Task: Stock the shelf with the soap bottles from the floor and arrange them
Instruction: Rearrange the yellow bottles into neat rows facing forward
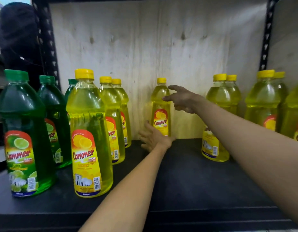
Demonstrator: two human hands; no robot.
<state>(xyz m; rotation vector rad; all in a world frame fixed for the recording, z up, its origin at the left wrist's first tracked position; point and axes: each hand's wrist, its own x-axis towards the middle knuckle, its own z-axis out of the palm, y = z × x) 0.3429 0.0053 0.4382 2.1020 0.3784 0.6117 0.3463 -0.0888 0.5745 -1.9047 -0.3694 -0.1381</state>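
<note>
Pale plywood backs the bay, framed by black slotted uprights, and a black shelf board carries all the soap bottles seen from the head camera.

At the far left stands a green lime bottle with a green cap. Its label reads "Cammer" in red script, with "NEW" and "LIME" below, a sliced lime above and a barcode at the lower right. More green bottles line up behind it. Just to their right, a front lemon bottle with a yellow cap shows the same "Cammer" script, "NEW", "LEMON", lemon halves and a barcode; the finer print is too blurred to read. Two more lemon bottles stand in file behind it.

A lone lemon bottle stands upright against the back panel, mid-shelf, its "Cammer" label facing out. The left hand lies low beside its base, fingers loosely spread and gripping nothing. The right hand is level with its shoulder, fingers extended; one fingertip overlaps the bottle, though contact cannot be told.

Further yellow bottles stand at the right, with another cluster near the edge.
</note>
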